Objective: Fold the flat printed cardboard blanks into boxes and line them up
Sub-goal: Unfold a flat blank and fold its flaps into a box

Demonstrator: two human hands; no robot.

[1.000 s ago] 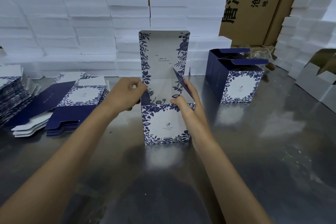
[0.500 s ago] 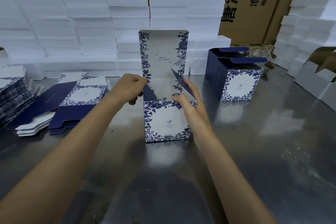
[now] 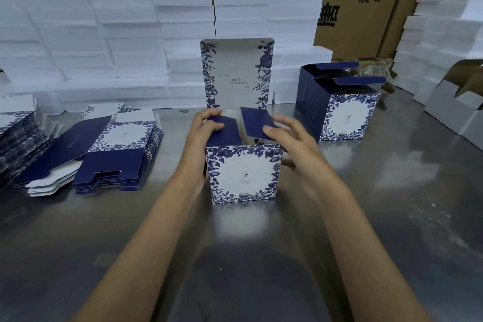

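**Side Flaps Folding Inward on the Open Box**

Both dark-blue side flaps, upright half a second ago, now tilt inward over the mouth of the blue-and-white floral printed cardboard box [image 3: 244,174]. This box stands upright at the centre of the reflective metal tabletop [image 3: 379,217], with its tall printed lid panel [image 3: 236,73] raised at the back.

The left hand [image 3: 202,131] grasps the left flap [image 3: 224,129], fingers curled over its top edge. The right hand [image 3: 285,136] presses the right flap [image 3: 257,124] down with extended fingers, nothing enclosed.

Two finished blue-and-white boxes [image 3: 339,102] stand well apart to the right. A stack of flat printed blanks [image 3: 112,154] lies to the left.

Risks, as judged from this position:
- Uneven pressure on the two flaps can skew the box walls, so the lid tab does not enter cleanly.
- Excess downward force can crease a flap off its score line.
- The box rests unsupported on a smooth surface and may slide away.
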